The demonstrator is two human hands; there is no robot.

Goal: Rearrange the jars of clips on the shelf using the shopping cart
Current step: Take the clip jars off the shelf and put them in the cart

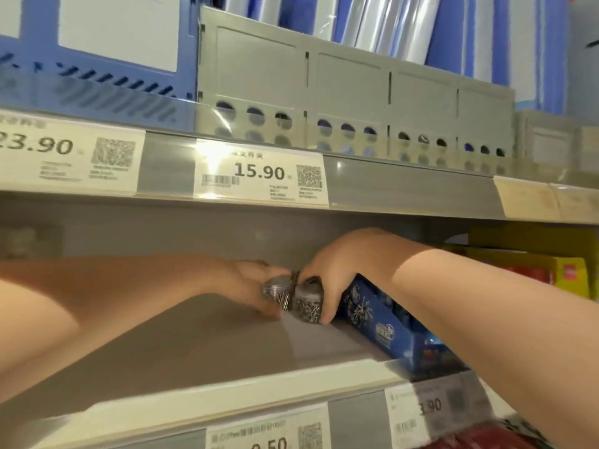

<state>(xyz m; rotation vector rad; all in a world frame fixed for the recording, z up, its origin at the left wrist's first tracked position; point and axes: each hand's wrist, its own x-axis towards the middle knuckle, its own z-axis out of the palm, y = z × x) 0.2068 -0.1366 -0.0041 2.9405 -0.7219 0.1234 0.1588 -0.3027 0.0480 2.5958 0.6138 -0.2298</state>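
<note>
Progress: early, by my guess; two jars being set on shelf (194,345), centre-right of frame | left grip (256,286) is grasping left jar (275,291), seemingly tilted | right grip (330,280) is grasping right jar (308,304), jars touching, beside blue box (382,322) | cart out of view; remaining jars: cannot tell

Right jar (308,304) partly hidden by fingers (329,303), price tag (64,153) cropped left

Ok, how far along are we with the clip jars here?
Done: nothing I can confirm. In hand: the left hand grips one jar, tilted, and the right hand grips a second jar, close together at the shelf beside the blue box. Left: unclear; the cart is out of view.
</note>
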